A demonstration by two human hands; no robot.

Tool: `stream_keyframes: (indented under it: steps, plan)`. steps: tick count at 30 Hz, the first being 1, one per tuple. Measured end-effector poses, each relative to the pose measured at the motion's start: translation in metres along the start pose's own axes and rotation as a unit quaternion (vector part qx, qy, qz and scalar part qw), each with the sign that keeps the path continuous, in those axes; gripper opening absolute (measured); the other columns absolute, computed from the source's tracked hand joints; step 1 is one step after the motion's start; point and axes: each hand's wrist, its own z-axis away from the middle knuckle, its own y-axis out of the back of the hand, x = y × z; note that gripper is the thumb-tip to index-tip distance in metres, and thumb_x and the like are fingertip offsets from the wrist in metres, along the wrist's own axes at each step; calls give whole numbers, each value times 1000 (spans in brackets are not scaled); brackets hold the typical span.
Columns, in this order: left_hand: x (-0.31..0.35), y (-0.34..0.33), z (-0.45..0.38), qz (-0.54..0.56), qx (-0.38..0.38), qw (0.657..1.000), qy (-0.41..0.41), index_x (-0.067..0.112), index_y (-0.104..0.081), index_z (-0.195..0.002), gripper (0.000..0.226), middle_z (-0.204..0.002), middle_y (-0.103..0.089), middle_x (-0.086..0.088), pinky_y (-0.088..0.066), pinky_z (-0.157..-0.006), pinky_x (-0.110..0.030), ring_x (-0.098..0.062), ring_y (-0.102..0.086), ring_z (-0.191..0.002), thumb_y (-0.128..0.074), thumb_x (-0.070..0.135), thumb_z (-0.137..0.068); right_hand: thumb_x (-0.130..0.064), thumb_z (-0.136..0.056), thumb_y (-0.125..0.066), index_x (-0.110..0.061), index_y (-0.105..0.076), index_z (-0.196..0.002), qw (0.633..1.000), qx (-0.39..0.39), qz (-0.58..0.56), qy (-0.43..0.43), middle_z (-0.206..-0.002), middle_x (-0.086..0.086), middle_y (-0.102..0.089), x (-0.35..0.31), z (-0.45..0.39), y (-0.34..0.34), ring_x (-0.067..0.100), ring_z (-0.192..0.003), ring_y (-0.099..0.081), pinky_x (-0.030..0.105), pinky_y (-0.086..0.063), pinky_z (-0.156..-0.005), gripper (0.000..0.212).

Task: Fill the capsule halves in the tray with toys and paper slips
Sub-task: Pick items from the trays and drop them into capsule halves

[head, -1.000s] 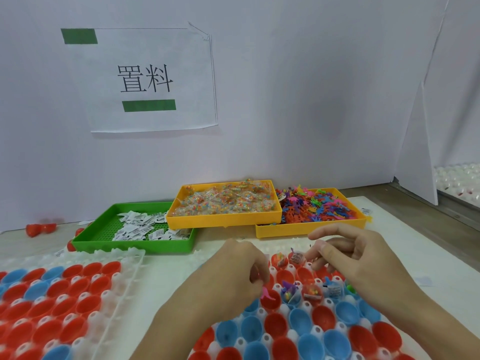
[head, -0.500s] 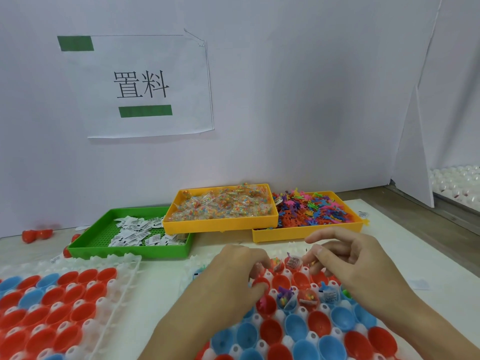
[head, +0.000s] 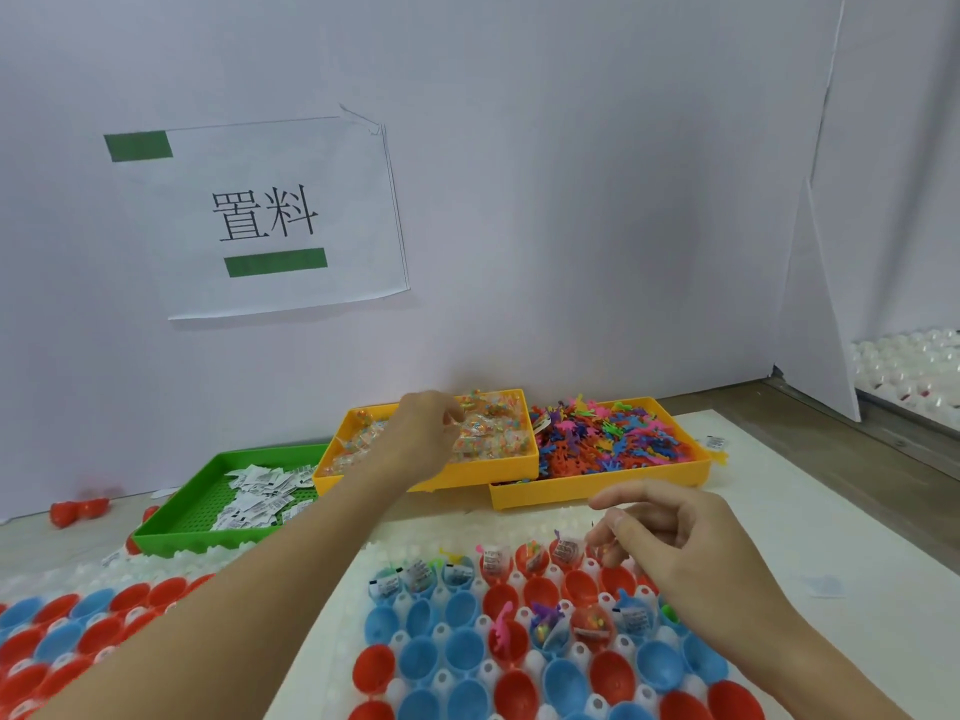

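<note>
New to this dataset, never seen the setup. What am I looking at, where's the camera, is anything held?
No robot: a person's bare hands, filmed from a head-worn camera looking forward and down. The left hand reaches into the yellow tray of clear toy packets and seems to pinch one. The right hand hovers over the capsule tray of red and blue halves, fingers curled around something small I cannot identify. Also there: a green tray of paper slips and a yellow tray of coloured plastic figures.

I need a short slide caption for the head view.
Left hand reaches into the packet bin; right hand hovers over the capsule tray.
</note>
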Motion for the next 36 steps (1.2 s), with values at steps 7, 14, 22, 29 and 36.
stream_keyframes:
  steps: [7, 14, 22, 29, 36]
  plan:
    - [6, -20, -20, -88, -99, 991, -18, 8, -71, -112, 20, -113, -67, -14, -50, -79, -33, -29, -62, -100, -62, 6, -94, -5, -95, -61, -23, -74, -90, 1000, 14, -21, -1, -74, -4, -76, 2, -2, 4, 14, -69, -72, 17, -56, -62, 22]
    - [14, -6, -9, -31, 57, 997, -40, 0, -67, -85, 18, -83, -67, -13, -50, -70, -39, -29, -60, -78, -59, 11, -96, -5, -95, -61, -23, -74, -89, 999, 15, -33, 5, -74, -3, -75, -1, -3, 7, 15, -67, -72, 16, -54, -60, 23]
    - [15, 10, 20, 22, 120, 993, 0, -4, -63, -77, 25, -68, -63, -20, -48, -60, -43, -35, -56, -63, -61, 14, -94, -4, -95, -60, -24, -73, -91, 1000, -4, -12, 10, -76, -5, -76, -2, 2, 1, 13, -71, -72, 19, -57, -68, 24]
    - [5, 12, 12, 129, 38, 984, 115, -5, -58, -65, 34, -63, -68, -22, -60, -63, -42, -30, -66, -53, -78, 14, -83, -4, -95, -61, -23, -73, -91, 1000, 5, -12, -1, -75, -3, -76, -1, 0, 2, 14, -70, -72, 18, -56, -65, 22]
    - [32, 31, 51, 225, 107, 967, 61, 19, -73, -73, 16, -63, -60, 7, -34, -46, -12, -5, -51, -52, -79, 29, -83, -3, -94, -62, -22, -74, -90, 1000, 0, -2, 27, -75, -4, -76, -4, 3, 2, 13, -69, -72, 17, -56, -65, 23]
